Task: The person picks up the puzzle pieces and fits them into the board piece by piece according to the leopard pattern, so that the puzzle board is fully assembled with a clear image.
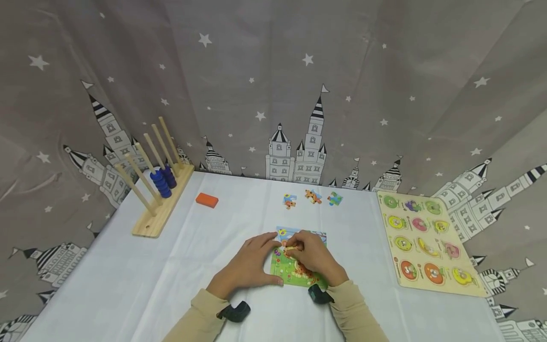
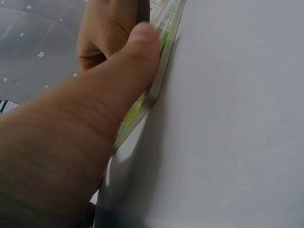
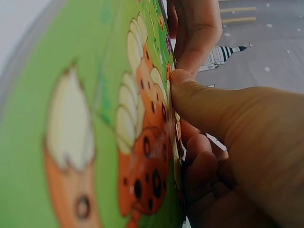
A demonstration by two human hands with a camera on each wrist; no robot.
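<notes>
In the head view, a small jigsaw puzzle board (image 1: 279,270) with a green field and an orange spotted animal lies on the white table. My left hand (image 1: 252,261) rests along its left side, fingers reaching the far left corner and thumb lying on the near edge. The left wrist view shows that thumb on the board's rim (image 2: 164,71). My right hand (image 1: 314,254) is over the board's upper right part, pinching an orange spotted puzzle piece (image 1: 294,248) against it. In the right wrist view the thumb (image 3: 199,97) presses close to the picture; the fingers hide most of the piece.
Three loose jigsaw pieces (image 1: 313,196) lie beyond the board. An orange block (image 1: 207,200) is at the left, near a wooden peg rack (image 1: 155,221) with blue rings (image 1: 161,184). On the right lies a fruit peg puzzle (image 1: 427,259). A grey curtain (image 1: 256,71) hangs behind the table.
</notes>
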